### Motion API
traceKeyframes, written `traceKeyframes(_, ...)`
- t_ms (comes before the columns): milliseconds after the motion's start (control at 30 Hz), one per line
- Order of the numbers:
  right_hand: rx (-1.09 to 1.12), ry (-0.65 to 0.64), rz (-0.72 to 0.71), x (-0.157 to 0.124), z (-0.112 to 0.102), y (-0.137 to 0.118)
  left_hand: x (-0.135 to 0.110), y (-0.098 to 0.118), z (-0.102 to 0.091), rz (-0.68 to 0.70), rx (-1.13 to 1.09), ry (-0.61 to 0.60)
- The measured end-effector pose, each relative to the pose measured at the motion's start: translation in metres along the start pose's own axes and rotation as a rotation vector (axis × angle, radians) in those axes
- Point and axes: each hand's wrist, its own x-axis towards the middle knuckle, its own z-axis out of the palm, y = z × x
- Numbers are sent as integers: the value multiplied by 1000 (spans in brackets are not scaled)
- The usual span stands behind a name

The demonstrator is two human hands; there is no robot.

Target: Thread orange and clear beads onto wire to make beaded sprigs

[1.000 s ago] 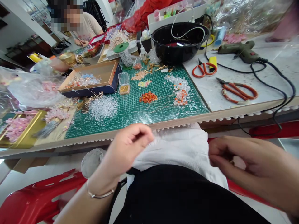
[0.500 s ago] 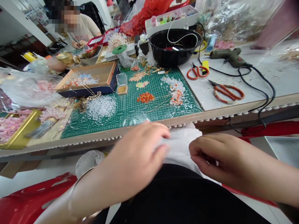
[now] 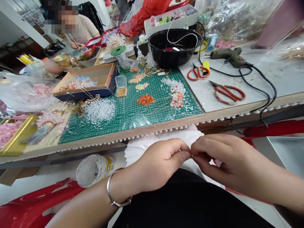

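The white-topped worktop (image 3: 287, 72) had a beaded trim along its front edge and carried a green cutting mat (image 3: 123, 125) marked with a grid. On the mat lay a heap of clear beads (image 3: 99, 111), a small pile of orange beads (image 3: 145, 99), scattered gold pins (image 3: 152, 70) and a small clear box of gold beads (image 3: 121, 87). A shallow cardboard tray (image 3: 102, 74) stood at the mat's left end, and a black bowl (image 3: 174, 52) sat just behind it. To the right lay two orange-handled scissors (image 3: 198, 73), larger orange-handled shears (image 3: 228, 93), a yellow lighter (image 3: 206, 67) and a green glue gun (image 3: 228, 56) with its black cord (image 3: 266, 83).
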Motion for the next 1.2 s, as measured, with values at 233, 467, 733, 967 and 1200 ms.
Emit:
traceKeyframes(233, -72, 5, -49, -2, 10, 7, 2, -4, 1, -35, -38, 67)
traceKeyframes(467, 166, -137, -3, 1, -6, 22, 2, -12, -2, 22, -96, 21)
traceKeyframes(733, 782, -90, 584, 26, 3, 36, 33, -2, -23, 61, -1107, 292)
traceKeyframes(967, 1315, -379, 860, 23, 34, -1, 39, 7, -27, 148, -1208, 389)
traceKeyframes(1200, 1044, -356, 779, 18, 32, -8, 37, 5, -26, 160, -1214, 412)
